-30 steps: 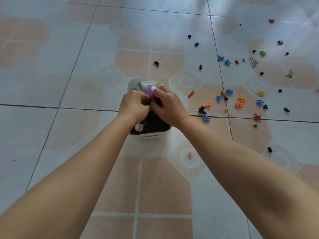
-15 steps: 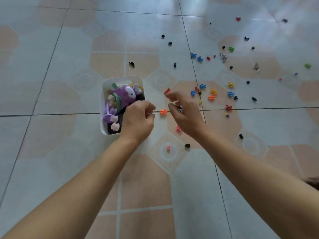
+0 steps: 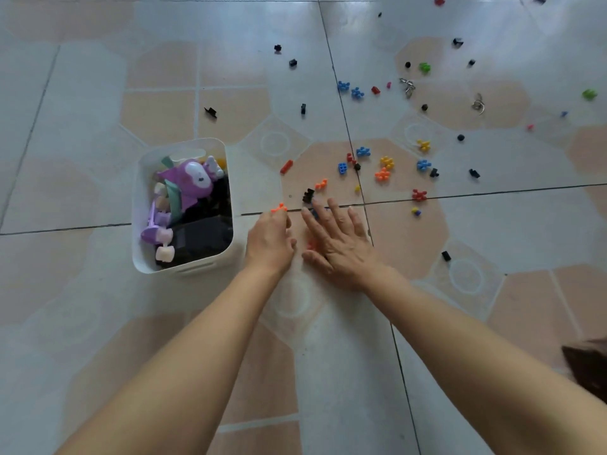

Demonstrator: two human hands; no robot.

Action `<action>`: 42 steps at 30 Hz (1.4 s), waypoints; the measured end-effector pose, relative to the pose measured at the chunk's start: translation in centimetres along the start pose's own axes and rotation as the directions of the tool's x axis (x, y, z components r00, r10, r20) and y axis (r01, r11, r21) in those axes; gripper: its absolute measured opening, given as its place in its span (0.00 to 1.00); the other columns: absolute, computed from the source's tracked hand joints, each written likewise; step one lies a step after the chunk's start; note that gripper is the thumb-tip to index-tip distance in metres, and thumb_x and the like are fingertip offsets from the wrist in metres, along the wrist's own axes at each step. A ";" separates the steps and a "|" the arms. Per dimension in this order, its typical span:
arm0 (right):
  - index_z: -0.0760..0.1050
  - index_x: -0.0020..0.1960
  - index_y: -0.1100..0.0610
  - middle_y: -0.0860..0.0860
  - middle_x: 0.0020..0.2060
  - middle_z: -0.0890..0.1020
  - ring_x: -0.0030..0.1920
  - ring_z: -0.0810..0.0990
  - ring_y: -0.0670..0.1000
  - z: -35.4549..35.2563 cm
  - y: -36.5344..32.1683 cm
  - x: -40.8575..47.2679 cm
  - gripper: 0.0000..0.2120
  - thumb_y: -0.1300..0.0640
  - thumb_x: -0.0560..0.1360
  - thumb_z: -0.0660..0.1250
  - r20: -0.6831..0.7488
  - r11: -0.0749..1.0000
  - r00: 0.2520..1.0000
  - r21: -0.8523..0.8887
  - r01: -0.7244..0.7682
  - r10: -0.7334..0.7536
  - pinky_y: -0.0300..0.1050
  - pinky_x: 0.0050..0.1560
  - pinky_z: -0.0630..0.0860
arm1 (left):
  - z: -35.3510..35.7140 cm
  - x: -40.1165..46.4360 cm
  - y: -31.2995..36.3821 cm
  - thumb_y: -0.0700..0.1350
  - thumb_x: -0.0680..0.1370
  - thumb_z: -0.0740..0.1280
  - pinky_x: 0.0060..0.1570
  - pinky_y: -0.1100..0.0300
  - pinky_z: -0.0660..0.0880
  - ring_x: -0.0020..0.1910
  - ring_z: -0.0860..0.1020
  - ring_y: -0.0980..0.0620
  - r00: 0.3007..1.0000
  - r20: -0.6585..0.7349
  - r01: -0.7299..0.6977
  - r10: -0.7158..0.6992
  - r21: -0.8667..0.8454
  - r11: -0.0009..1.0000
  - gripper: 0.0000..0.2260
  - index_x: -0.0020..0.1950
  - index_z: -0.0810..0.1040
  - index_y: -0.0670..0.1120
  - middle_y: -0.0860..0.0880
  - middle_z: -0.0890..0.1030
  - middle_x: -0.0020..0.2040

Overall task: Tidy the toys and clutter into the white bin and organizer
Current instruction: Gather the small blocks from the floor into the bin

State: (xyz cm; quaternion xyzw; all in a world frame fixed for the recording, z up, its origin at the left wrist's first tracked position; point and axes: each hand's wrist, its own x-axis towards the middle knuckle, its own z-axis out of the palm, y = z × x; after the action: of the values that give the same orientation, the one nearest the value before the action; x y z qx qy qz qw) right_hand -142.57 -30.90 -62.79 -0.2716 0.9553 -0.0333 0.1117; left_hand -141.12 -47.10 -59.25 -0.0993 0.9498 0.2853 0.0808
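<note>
Tiled floor [image 3: 82, 93]: pale grey and tan tiles with dark grout lines, bearing everything listed below.

White bin [image 3: 142, 205]: rectangular, upright on the floor to the left of both hands. Holds a purple plush toy [image 3: 192, 182] lying on top at the far end, black pieces beneath it, and a pale pink bit [image 3: 164, 253] at the near corner.

Right hand [image 3: 341, 244]: palm down, fingers straight and spread, low over the floor just right of the left hand. A red piece [image 3: 311, 245] shows beside its thumb; whether the palm touches the floor or covers more pieces cannot be told from here.

Left hand [image 3: 271, 239]: just right of the bin, fingers curled forward, fingertips at a small orange piece [image 3: 279, 208] on the grout line; the pinch looks narrow, though the contact is blurred.

Scattered small pieces, beyond and to the right of the hands:
- black block [image 3: 308, 195], just past the right fingertips
- orange block [image 3: 321, 184] beside it
- red brick [image 3: 286, 166]
- blue cluster [image 3: 363, 151]
- yellow cluster [image 3: 387, 161]
- red cluster [image 3: 419, 194]
- green piece [image 3: 424, 67], far off
- metal clip [image 3: 407, 86], far off
</note>
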 end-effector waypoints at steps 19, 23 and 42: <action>0.34 0.77 0.47 0.47 0.73 0.30 0.73 0.27 0.52 -5.5 -1.9 3.7 0.34 0.39 0.80 0.49 0.327 0.914 0.871 -0.047 0.403 -0.367 0.58 0.73 0.28 | -13.4 2.0 0.1 0.34 0.74 0.62 0.58 0.51 0.74 0.59 0.76 0.43 0.990 -0.078 0.126 -0.121 0.074 0.989 0.12 0.54 0.81 0.43 0.44 0.79 0.58; 0.35 0.77 0.46 0.45 0.74 0.33 0.74 0.29 0.54 -4.1 -0.7 7.3 0.35 0.32 0.75 0.40 0.238 0.906 0.896 -0.110 0.409 -0.375 0.54 0.70 0.26 | -13.4 4.4 -2.9 0.35 0.74 0.63 0.57 0.50 0.75 0.55 0.78 0.43 0.989 -0.102 0.105 -0.105 -0.009 0.994 0.10 0.50 0.83 0.43 0.45 0.82 0.54; 0.75 0.47 0.62 0.58 0.38 0.82 0.36 0.81 0.56 -11.5 -8.7 13.1 0.09 0.58 0.76 0.59 0.418 0.657 0.886 0.613 -0.438 0.200 0.50 0.35 0.77 | -22.3 20.0 -2.4 0.36 0.76 0.66 0.35 0.68 0.78 0.36 0.83 0.50 0.870 0.443 -0.147 0.215 -0.184 0.972 0.08 0.55 0.80 0.41 0.44 0.83 0.45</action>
State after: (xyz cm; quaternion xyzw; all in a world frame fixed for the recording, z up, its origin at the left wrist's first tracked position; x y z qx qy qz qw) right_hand -151.63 -45.16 -53.10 -0.0369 0.8744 -0.3238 0.3594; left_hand -162.04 -64.35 -46.30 0.0552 0.8854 0.3750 0.2690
